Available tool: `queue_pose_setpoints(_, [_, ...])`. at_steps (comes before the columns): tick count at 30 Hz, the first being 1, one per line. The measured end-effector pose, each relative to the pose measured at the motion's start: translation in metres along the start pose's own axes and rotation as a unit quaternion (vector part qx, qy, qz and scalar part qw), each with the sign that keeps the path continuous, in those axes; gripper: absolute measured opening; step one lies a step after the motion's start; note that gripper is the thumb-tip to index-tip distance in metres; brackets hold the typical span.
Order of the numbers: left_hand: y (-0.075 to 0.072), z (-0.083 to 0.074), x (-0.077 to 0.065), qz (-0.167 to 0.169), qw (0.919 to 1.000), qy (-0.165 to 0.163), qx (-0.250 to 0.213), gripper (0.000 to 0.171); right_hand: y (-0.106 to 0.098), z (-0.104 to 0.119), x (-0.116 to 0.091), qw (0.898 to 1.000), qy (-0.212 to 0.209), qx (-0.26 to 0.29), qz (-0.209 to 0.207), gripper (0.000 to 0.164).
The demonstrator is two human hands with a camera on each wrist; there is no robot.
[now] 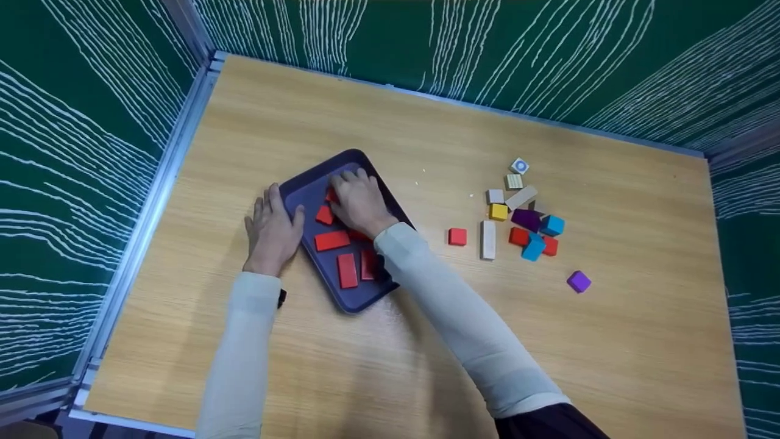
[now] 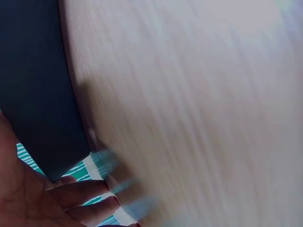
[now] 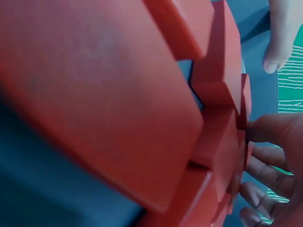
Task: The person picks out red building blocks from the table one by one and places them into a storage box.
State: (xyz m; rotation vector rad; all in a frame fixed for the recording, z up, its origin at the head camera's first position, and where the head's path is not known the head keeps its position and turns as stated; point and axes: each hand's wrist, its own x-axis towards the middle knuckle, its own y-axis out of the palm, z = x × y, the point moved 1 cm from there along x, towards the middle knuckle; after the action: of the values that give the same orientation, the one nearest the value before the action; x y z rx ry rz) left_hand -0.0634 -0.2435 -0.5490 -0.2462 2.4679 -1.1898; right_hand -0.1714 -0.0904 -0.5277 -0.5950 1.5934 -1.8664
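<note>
A dark blue-purple tray (image 1: 320, 277) lies at a slant on the table with several red blocks (image 1: 332, 240) in it. My left hand (image 1: 271, 235) is at the tray's left side, fingers extended and thumb near the rim; the left wrist view shows its fingers by the dark outer wall (image 2: 38, 85). Inside the tray's far half, my right hand (image 1: 361, 201) pinches a red block (image 1: 331, 194) among the others. In the right wrist view, its thumb and fingers touch the far end of the red pieces (image 3: 220, 137). My right hand and forearm hide part of the tray.
Right of the tray lies a lone red cube (image 1: 457, 236). Beyond it are a white bar (image 1: 487, 240), a yellow cube (image 1: 498, 211), a dark purple block (image 1: 526, 218), blue cubes (image 1: 553, 225) and a purple cube (image 1: 579, 281). Green walls with white lines (image 1: 463, 49) border the table.
</note>
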Motion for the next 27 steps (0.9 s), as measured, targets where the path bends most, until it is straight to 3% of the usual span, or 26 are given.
queue_pose_setpoints(9, [0.005,-0.004,0.0,0.002,1.0,0.004,0.003,0.079,-0.004,-0.005,-0.008,1.0,0.01,0.002,-0.003,0.039])
queue_pose_setpoints(15, [0.004,-0.003,0.0,0.012,0.9999,-0.002,0.006,0.079,-0.018,-0.017,-0.02,0.998,0.004,0.037,-0.046,0.035])
queue_pose_setpoints(21, [-0.001,-0.001,0.0,0.011,0.9999,-0.007,0.008,0.079,-0.034,-0.046,-0.041,0.991,-0.004,0.087,-0.106,0.036])
queue_pose_setpoints(27, [-0.003,-0.001,0.0,0.022,0.9996,-0.013,0.009,0.081,-0.04,-0.088,-0.075,0.984,0.013,0.099,-0.146,0.037])
